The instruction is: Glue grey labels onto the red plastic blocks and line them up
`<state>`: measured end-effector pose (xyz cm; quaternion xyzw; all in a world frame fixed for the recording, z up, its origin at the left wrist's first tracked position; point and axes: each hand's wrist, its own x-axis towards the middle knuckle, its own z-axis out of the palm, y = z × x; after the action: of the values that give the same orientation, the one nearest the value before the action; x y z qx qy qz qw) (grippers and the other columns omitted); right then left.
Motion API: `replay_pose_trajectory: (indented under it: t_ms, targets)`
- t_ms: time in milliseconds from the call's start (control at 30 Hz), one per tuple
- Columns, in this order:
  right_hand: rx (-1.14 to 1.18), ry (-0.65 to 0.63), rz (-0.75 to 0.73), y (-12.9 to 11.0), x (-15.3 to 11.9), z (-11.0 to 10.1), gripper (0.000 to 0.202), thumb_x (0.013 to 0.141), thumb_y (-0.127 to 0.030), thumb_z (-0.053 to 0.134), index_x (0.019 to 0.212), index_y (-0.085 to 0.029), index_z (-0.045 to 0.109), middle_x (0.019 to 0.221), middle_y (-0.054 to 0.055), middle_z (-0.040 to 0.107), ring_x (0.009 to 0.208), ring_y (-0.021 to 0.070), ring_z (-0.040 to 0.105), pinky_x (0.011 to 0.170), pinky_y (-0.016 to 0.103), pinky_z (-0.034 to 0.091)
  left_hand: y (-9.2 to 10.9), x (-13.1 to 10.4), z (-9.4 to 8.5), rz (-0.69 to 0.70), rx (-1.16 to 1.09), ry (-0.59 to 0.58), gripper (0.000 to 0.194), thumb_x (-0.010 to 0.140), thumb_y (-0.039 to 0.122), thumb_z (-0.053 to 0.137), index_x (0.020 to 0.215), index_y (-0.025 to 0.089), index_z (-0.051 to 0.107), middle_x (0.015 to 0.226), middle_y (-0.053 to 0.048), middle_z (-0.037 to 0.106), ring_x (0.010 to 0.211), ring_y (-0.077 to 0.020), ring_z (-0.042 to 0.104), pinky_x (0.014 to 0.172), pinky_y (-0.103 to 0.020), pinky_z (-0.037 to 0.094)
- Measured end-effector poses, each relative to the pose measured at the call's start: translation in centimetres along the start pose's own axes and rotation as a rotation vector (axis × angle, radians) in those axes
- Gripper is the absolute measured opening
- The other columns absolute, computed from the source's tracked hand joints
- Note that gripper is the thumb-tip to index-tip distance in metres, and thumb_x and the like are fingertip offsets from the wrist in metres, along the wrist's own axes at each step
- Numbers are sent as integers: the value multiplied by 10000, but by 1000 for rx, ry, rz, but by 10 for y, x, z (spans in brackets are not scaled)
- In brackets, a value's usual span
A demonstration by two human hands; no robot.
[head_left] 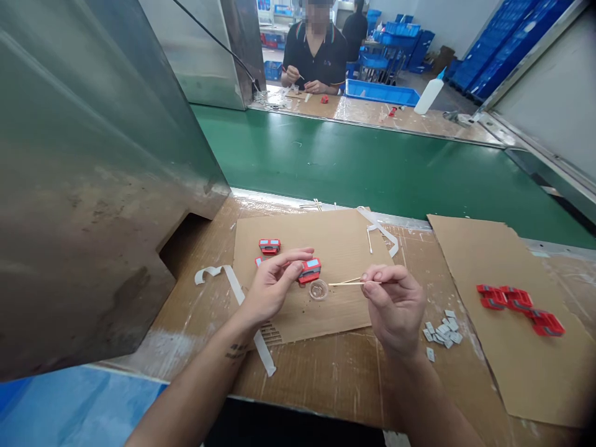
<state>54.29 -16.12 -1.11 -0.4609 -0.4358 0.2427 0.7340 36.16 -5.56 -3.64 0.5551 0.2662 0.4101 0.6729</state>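
Red piece (311, 269) with a pale patch on top is sitting over the middle of the cardboard sheet (335, 236), just behind a small clear cup (319, 290). Left hand (274, 282) is holding it by its left end, thumb and fingers drawn narrow. Right hand (393, 298) is pinching a thin stick (344, 284), its tip pointing left at the cup's rim; touching or just short, I cannot tell. Cup contents: not clear from where I am standing.

Main risk, as I am judging it: crowding. Piece, cup and tip are lying so close that a small slip of either hand could tip the cup. An overloaded tip could drip on the wrong face. Dark specks (305, 309) are lying near the cup and could stick to anything wet.

Further out, two more red pieces (269, 246) are lying behind the left hand, one partly hidden; a backward nudge could knock them. Tape strip (235, 285) is running under the left forearm and could snag, dragging the sheet. Loose grey tiles (444, 332) are lying on the worktop (326, 379) beside the right forearm; a wide elbow could scatter them.
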Motion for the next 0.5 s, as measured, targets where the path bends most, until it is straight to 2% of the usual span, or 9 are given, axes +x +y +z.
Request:
replay_pose_trajectory:
  t_ms: [67,133,200,267,367,500]
  targets:
    - [6,-14,-10,1,-2,1,136,816,-125,746,823,-235,666,770,-8,689,731,135,664,650,250,534,0,-2,2,-35,12,-47,345,930,452,679,1078,155,773,1198,-150,750,1069,-247,724,905,-337,590]
    - [5,-19,-10,2,-3,1,140,823,-119,742,831,-237,668,776,-10,692,736,133,668,654,246,536,1,-3,3,-92,-70,-106,379,833,420,797,1100,154,764,1087,-132,784,951,-225,756,865,-334,614]
    - [-8,-29,-14,2,-4,2,144,827,-114,741,839,-238,668,781,-8,694,738,137,671,657,251,539,1,-5,4,-135,-158,-158,497,665,288,931,1110,162,751,1052,-105,794,920,-215,768,850,-317,629]
    - [-27,-52,-27,2,-5,3,153,834,-102,735,854,-238,670,789,-6,698,741,139,674,662,255,543,2,-6,7,-136,-181,-176,552,589,166,952,1102,160,745,1068,-97,792,948,-217,770,866,-311,635]
    - [-43,-98,-40,2,-5,4,171,850,-74,712,878,-238,675,806,-9,704,761,130,677,683,244,545,3,-8,11,-80,-88,-154,422,676,138,889,1075,133,751,1037,-108,797,946,-216,773,885,-328,640]
    - [-59,-127,-52,2,-6,5,188,847,-52,706,890,-234,682,809,-14,702,770,119,674,694,228,544,2,-10,13,9,32,-124,384,700,138,864,1068,121,758,1021,-114,798,921,-223,774,883,-343,646]
